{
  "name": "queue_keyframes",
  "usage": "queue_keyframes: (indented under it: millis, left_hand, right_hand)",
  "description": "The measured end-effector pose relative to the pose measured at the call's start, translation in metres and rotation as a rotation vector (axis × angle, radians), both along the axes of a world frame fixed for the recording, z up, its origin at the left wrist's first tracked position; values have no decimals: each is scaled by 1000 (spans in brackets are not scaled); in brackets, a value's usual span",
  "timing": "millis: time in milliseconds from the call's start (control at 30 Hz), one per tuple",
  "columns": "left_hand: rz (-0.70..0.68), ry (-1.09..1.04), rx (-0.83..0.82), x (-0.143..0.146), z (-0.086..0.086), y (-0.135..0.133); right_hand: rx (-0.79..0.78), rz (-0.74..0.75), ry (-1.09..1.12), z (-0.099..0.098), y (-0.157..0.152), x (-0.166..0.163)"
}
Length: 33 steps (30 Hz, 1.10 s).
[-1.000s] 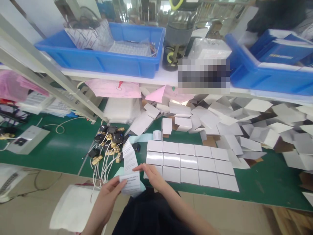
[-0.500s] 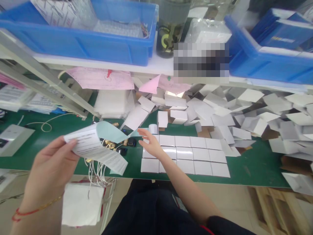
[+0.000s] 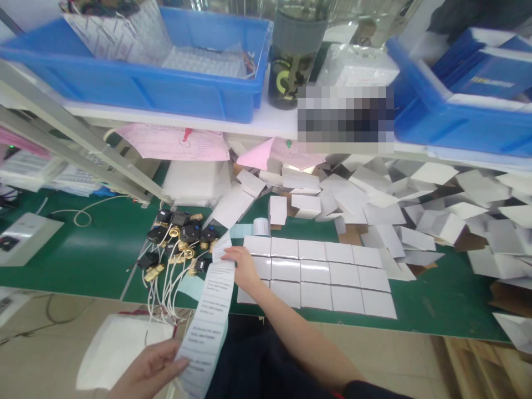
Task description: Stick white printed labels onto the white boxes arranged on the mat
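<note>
A long strip of printed white labels point(image 3: 216, 293) on pale blue backing runs down from the table toward my body. My left hand point(image 3: 155, 363) pinches its lower part between thumb and fingers. Near the strip's upper part my right hand point(image 3: 243, 269) is closed on its edge, fingertips on the paper. Behind that hand stands a small label roll point(image 3: 261, 226), with blue backing leading off to its left. Rows of closed white boxes point(image 3: 315, 271) lie to the right of my right hand, touching one another. Left of the strip sit several black-and-brass valves point(image 3: 191, 233) with white cables.
Open white cartons point(image 3: 374, 194) are heaped along the back and right of the green table point(image 3: 95, 238). A shelf above carries blue bins point(image 3: 166, 88) and a dark bottle point(image 3: 291, 61). Pink sheets point(image 3: 174, 141) hang from its edge. A white box point(image 3: 29, 238) stands at the left.
My left hand has swung down and right, drawing the curled label strip out straight. My right hand has moved slightly left and down and closed on the strip. The valves are now uncovered.
</note>
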<state>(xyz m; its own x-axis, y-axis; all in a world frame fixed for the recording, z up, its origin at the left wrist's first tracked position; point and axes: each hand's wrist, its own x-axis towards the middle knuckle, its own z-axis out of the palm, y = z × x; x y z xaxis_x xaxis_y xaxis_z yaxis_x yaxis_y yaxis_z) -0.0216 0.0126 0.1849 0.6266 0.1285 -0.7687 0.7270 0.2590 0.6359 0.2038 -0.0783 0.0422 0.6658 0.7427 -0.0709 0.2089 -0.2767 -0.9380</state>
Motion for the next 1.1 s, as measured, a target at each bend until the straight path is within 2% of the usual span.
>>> queue_keyframes:
  millis: [67, 167, 267, 400, 467, 567, 633, 700, 767, 867, 1000, 1100]
  left_hand:
    - [90, 16, 40, -20, -20, 1]
    - [46, 61, 59, -45, -50, 5]
    - [120, 59, 130, -40, -64, 7]
    - [356, 42, 296, 5, -57, 7]
    - [349, -30, 207, 30, -51, 4]
    - [264, -99, 20, 54, -47, -4]
    - [252, -99, -38, 61, -47, -10]
    - [281, -106, -51, 64, -47, -15]
    - [318, -138, 9, 68, -48, -20]
    - [303, -246, 128, 77, -48, -27]
    - [334, -329, 257, 91, -51, -34]
    - [390, -340, 507, 98, -55, -30]
  right_hand:
    - [-32, -27, 49, -10, -2, -5]
    - [-39, -29, 99, -15, -9, -17]
    - [10, 30, 136, -12, -22, -36]
    - [146, 110, 63, 1, -46, -54]
    - [169, 136, -48, 9, -57, -56]
    - [157, 126, -148, 23, -66, -48]
    - [152, 87, -91, 32, -68, -41]
    - [157, 46, 73, 39, -68, -34]
    - [172, 5, 303, 44, -69, -30]
    - [200, -49, 568, 48, -70, -26]
    - [232, -117, 628, 50, -70, -22]
    - [246, -128, 687, 54, -62, -18]
